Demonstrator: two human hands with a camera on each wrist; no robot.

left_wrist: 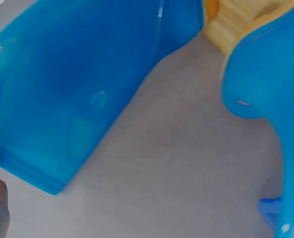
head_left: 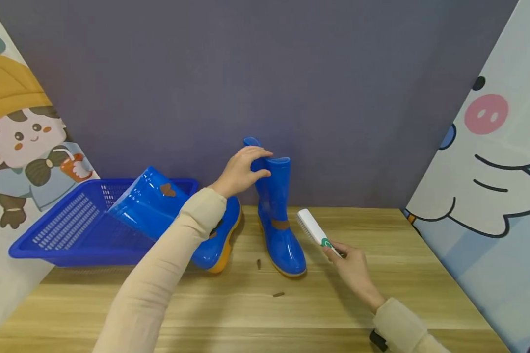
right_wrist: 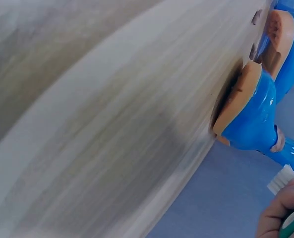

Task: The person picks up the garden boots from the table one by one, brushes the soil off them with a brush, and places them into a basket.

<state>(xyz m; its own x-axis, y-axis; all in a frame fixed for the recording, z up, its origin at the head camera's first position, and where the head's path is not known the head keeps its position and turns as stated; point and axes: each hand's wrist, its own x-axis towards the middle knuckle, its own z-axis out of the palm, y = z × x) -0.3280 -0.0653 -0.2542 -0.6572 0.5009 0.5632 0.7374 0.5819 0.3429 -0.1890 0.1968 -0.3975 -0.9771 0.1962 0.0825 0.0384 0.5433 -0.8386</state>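
A blue rain boot [head_left: 276, 196] with a brown band-like patch [head_left: 280, 224] across its instep stands upright on the wooden table. At the top of its shaft my left hand [head_left: 243, 171] holds the rim, fingers over the edge and thumb lower down. In the left wrist view, fingertips [left_wrist: 1, 191] show right at the rim. My right hand [head_left: 352, 267] grips a white brush [head_left: 311, 226] with a green part on its handle. Its bristles face the boot, a little apart from it. A second blue boot [head_left: 147, 208] leans on the basket, partly hidden behind my left forearm.
A blue plastic basket [head_left: 72, 255] occupies the table's left side. Two small brown bits [head_left: 258, 264] lie before the boots. The second boot bears a brown patch [head_left: 168, 190] on its shaft. A grey wall [head_left: 335, 98] rises behind; cartoon-printed panels flank both sides.
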